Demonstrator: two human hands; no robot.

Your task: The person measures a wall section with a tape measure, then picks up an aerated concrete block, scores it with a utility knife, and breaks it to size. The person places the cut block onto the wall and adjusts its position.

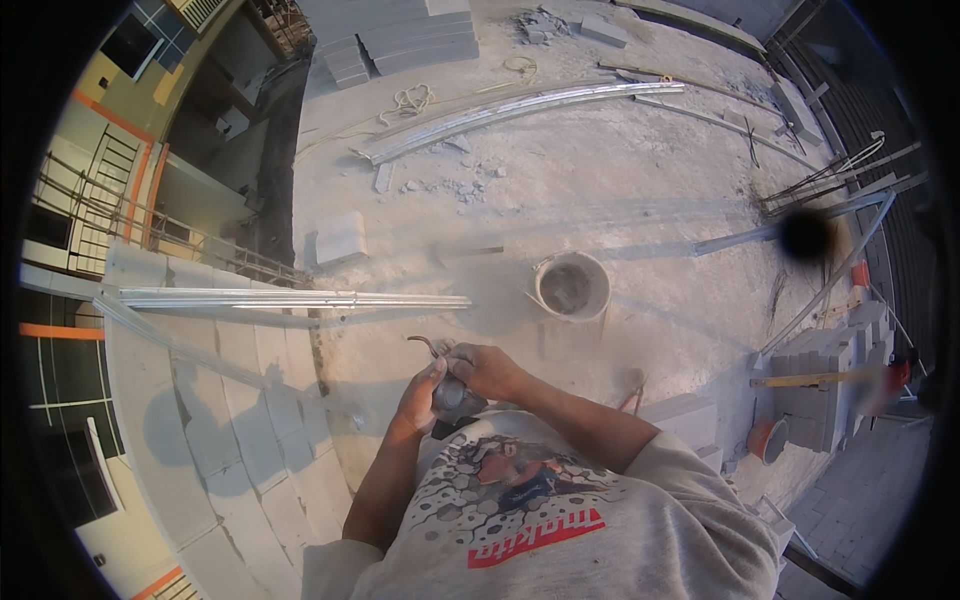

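Starting leftmost, spotted silver metal profiles (300, 299) jutting across a pale block wall (225, 385); at the waist, saw a curved reddish-brown strip (420, 340) just beyond the left hand (418, 398), curled around a dark grey rounded object (456, 400). Had the right hand (487, 371) bent-fingered at its top; couldn't tell that hold. Looked like fingertip handling, likely calling for steady control next. Farther right, caught a white bucket (600, 290).

Long silver metal bars (290, 299) lie at nine o'clock, a pale rectangular masonry block (343, 238) at ten o'clock
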